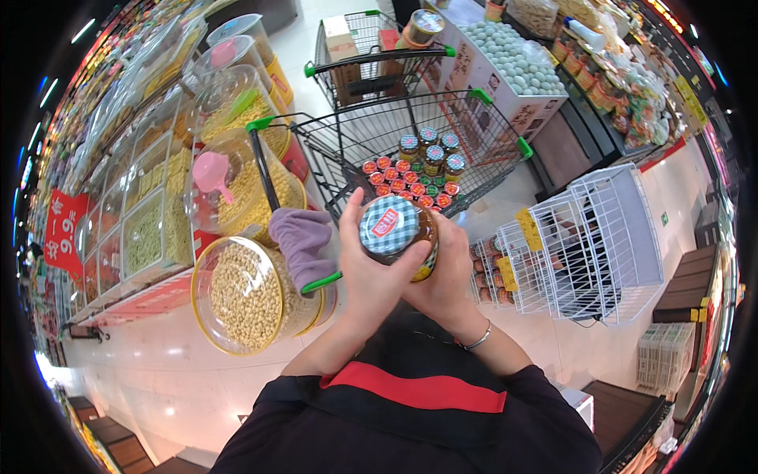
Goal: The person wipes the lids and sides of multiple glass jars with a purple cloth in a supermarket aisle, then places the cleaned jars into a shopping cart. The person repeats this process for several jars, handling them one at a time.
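Between both hands I hold a glass jar (pixel 391 228) of brown contents, its blue checked lid tilted up toward me. My left hand (pixel 376 260) wraps the near left side, its thumb across the jar. My right hand (pixel 444 269) holds the jar's right side, partly hidden behind it. Just beyond stands a shopping cart (pixel 379 109) of black wire with green corners. In it are several jars with checked lids (pixel 434 154) and, beside them, many small jars with red lids (pixel 408 178); a few lids among them are green. A purple cloth (pixel 301 237) wraps the cart's handle.
Clear tubs of yellow and pale beans (pixel 243 296) line the left, one with a pink scoop (pixel 212 172). A second cart (pixel 349 53) with boxes stands ahead. Pale blue eggs (pixel 515 59) fill a display box at upper right. White wire baskets (pixel 574 255) stand to the right.
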Motion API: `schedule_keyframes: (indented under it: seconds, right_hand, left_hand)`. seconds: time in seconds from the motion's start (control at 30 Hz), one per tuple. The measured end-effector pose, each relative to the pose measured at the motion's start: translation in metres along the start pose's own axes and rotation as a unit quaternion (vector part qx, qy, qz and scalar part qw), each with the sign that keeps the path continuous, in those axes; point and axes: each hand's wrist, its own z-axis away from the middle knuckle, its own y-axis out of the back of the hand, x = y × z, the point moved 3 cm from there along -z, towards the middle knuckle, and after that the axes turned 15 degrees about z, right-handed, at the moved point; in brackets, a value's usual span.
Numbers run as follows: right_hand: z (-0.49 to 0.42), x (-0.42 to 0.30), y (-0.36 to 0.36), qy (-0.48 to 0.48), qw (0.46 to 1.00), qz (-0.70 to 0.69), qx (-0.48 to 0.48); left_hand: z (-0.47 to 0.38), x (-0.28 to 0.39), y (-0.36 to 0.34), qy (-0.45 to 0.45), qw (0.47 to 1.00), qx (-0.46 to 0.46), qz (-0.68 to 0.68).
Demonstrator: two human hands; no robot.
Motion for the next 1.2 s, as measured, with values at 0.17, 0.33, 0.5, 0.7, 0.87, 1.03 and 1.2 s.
schedule_keyframes:
  seconds: [0.17,0.33,0.5,0.7,0.87,1.03,1.2]
  right_hand:
    - [-0.006,0.003,0.021,-0.012,0.998,-0.002,-0.057]
    - [-0.023,0.007,0.037,-0.038,0.989,-0.029,-0.14]
    - [-0.016,0.014,0.075,0.078,0.995,-0.033,-0.049]
    - [0.001,0.037,0.057,0.131,0.963,-0.033,0.232]
    - [0.014,0.04,0.063,0.062,0.963,-0.212,0.156]
    - [0.03,0.028,0.055,-0.19,0.823,-0.535,-0.009]
    - [0.03,0.026,0.051,-0.338,0.638,-0.689,-0.066]
  left_hand:
    - [-0.024,-0.005,0.0,0.048,0.97,-0.147,0.189]
    - [-0.042,-0.016,-0.002,0.063,0.957,-0.147,0.242]
    - [-0.065,-0.001,-0.009,0.097,0.883,-0.067,0.454]
    - [-0.038,0.033,-0.044,0.046,0.909,-0.115,0.398]
    - [-0.046,0.049,-0.056,-0.067,0.871,-0.245,0.421]
    - [-0.067,0.058,-0.059,-0.118,0.81,-0.44,0.37]
    - [-0.079,0.059,-0.068,-0.13,0.812,-0.441,0.359]
